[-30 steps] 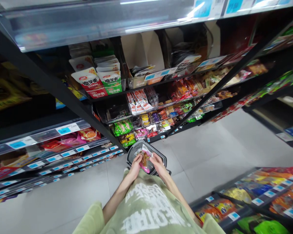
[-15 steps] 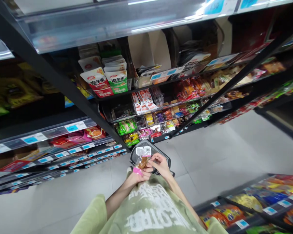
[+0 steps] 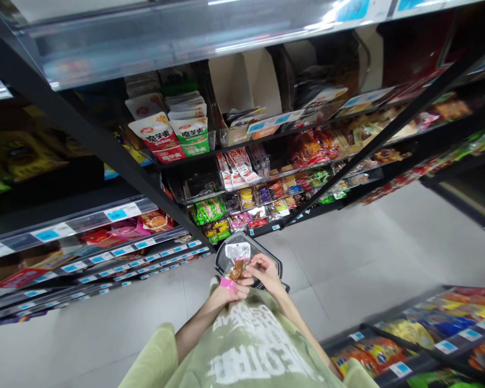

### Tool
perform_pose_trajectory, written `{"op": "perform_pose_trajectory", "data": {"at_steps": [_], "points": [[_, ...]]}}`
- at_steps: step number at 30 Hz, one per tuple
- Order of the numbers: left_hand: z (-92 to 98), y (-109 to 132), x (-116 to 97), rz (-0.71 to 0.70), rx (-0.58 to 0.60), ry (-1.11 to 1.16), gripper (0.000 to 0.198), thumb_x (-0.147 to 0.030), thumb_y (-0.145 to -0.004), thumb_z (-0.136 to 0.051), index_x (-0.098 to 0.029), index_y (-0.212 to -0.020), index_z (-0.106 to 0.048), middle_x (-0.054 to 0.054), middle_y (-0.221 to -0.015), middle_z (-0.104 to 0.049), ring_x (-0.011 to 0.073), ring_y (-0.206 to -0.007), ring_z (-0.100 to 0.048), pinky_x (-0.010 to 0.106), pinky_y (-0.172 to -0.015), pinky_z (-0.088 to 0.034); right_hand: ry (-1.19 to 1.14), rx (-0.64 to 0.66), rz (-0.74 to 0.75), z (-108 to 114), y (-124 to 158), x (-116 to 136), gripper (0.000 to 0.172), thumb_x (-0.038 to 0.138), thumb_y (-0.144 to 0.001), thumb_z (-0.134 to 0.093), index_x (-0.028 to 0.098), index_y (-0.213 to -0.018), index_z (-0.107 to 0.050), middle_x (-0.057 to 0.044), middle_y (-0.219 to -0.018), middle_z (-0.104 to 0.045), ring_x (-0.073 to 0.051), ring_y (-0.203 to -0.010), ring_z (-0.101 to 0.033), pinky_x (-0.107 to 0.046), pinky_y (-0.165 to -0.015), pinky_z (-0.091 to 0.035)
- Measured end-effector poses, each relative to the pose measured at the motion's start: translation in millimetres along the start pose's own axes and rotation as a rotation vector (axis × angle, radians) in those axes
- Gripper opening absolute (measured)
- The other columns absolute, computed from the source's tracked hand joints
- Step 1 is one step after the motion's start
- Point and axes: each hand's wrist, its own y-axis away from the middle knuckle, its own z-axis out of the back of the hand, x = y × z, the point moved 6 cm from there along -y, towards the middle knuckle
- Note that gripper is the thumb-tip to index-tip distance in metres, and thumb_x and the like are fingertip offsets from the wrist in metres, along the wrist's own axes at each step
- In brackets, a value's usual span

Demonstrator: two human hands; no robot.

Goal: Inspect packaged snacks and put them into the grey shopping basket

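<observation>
A: So, where's the snack packet (image 3: 236,262)?
B: Above the green shirt (image 3: 250,350), pinched by both: left hand (image 3: 231,291) fingers on its pink end, right hand (image 3: 267,272) fingers at its side.
A: Beyond it?
B: Dark basket (image 3: 263,253) on the floor (image 3: 347,253), then stocked shelves (image 3: 242,132).

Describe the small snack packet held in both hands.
The small clear plastic snack packet has a white printed label on top, brown food inside and a pink lower edge. It is held tilted, label end away from the body. The left hand pinches the pink end; the right hand grips its side. Below it sits a dark plastic basket.
</observation>
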Motion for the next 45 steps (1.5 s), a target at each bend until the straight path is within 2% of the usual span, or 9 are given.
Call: {"op": "perform_pose_trajectory", "data": {"at_steps": [9, 19, 23, 27, 29, 32, 37, 40, 45], "points": [[5.3, -4, -1, -0.011, -0.032, -0.062, 0.03, -0.041, -0.083, -0.068, -0.018, -0.067, -0.056, -0.006, -0.052, -0.027, 0.0077, -0.046, -0.019, 0.03, -0.058, -0.026, -0.045, 0.003, -0.015, -1, -2, 0, 0.032, 0.037, -0.068, -0.088, 0.021, -0.079, -0.063, 0.001, -0.069, -0.066, -0.016, -0.064, -0.061, -0.028, -0.064, -0.047], [-11.7, 2, -10, -0.058, -0.023, -0.076, 0.034, -0.04, -0.081, -0.07, -0.018, -0.065, -0.05, -0.008, -0.056, -0.023, 0.0035, -0.045, -0.007, 0.026, -0.047, -0.016, -0.061, -0.021, -0.013, 2, -3, -7, 0.03, 0.038, -0.068, -0.087, 0.022, -0.079, -0.064, 0.0, -0.072, -0.067, -0.017, -0.066, -0.061, -0.029, -0.066, -0.05], [-21.5, -3, -17, -0.198, -0.075, -0.107, 0.029, -0.038, -0.082, -0.069, -0.018, -0.072, -0.05, -0.006, -0.059, -0.03, 0.0041, -0.045, -0.016, 0.023, -0.045, -0.02, -0.071, -0.055, -0.015, 7, -5, -14, 0.025, 0.041, -0.071, -0.084, 0.024, -0.081, -0.069, -0.003, -0.081, -0.069, -0.021, -0.077, -0.065, -0.032, -0.073, -0.053], [-20.0, -17, -25, -0.388, -0.202, -0.141, 0.029, -0.037, -0.076, -0.075, -0.017, -0.081, -0.055, -0.001, -0.066, -0.048, 0.0085, -0.052, -0.04, 0.024, -0.05, -0.034, -0.097, -0.082, -0.026, 14, -9, -26, 0.029, 0.052, -0.077, -0.076, 0.024, -0.085, -0.076, -0.008, -0.115, -0.071, -0.03, -0.114, -0.062, -0.041, -0.102, -0.047], [-13.6, -19, -32, -0.507, -0.288, -0.154, 0.036, -0.042, -0.072, -0.079, -0.017, -0.088, -0.058, 0.002, -0.078, -0.058, 0.0119, -0.063, -0.051, 0.026, -0.06, -0.044, -0.108, -0.097, -0.036, 16, -10, -30, 0.035, 0.057, -0.078, -0.073, 0.023, -0.087, -0.078, -0.008, -0.122, -0.069, -0.032, -0.122, -0.058, -0.045, -0.108, -0.043], [-2.7, -13, -43, -0.676, -0.414, -0.206, 0.041, -0.051, -0.071, -0.08, -0.019, -0.088, -0.06, 0.002, -0.087, -0.063, 0.0147, -0.076, -0.058, 0.028, -0.074, -0.048, -0.113, -0.074, -0.07, 15, -10, -34, 0.039, 0.052, -0.074, -0.08, 0.025, -0.101, -0.078, -0.008, -0.121, -0.071, -0.032, -0.12, -0.061, -0.047, -0.108, -0.044], [4.9, -1, -53, -0.803, -0.541, -0.362, 0.035, -0.049, -0.075, -0.078, -0.017, -0.083, -0.065, 0.003, -0.086, -0.065, 0.0173, -0.082, -0.06, 0.027, -0.077, -0.047, -0.075, -0.079, -0.107, 12, -11, -41, 0.048, 0.043, -0.068, -0.086, 0.023, -0.111, -0.076, -0.007, -0.11, -0.076, -0.03, -0.103, -0.07, -0.048, -0.1, -0.051], [3.4, 2, -55, -0.829, -0.571, -0.439, 0.031, -0.045, -0.076, -0.078, -0.018, -0.086, -0.067, 0.004, -0.089, -0.067, 0.0184, -0.085, -0.061, 0.027, -0.078, -0.047, -0.062, -0.104, -0.11, 14, -13, -47, 0.044, 0.048, -0.074, -0.081, 0.023, -0.11, -0.076, -0.006, -0.107, -0.076, -0.029, -0.1, -0.07, -0.048, -0.099, -0.052], [-1.7, 2, -57, -0.844, -0.569, -0.515, 0.026, -0.035, -0.075, -0.08, -0.018, -0.091, -0.068, 0.006, -0.097, -0.069, 0.0197, -0.093, -0.063, 0.027, -0.083, -0.047, -0.148, -0.121, -0.125, 16, -14, -52, 0.042, 0.049, -0.075, -0.081, 0.025, -0.109, -0.076, -0.007, -0.117, -0.074, -0.029, -0.11, -0.068, -0.046, -0.104, -0.05]]}}
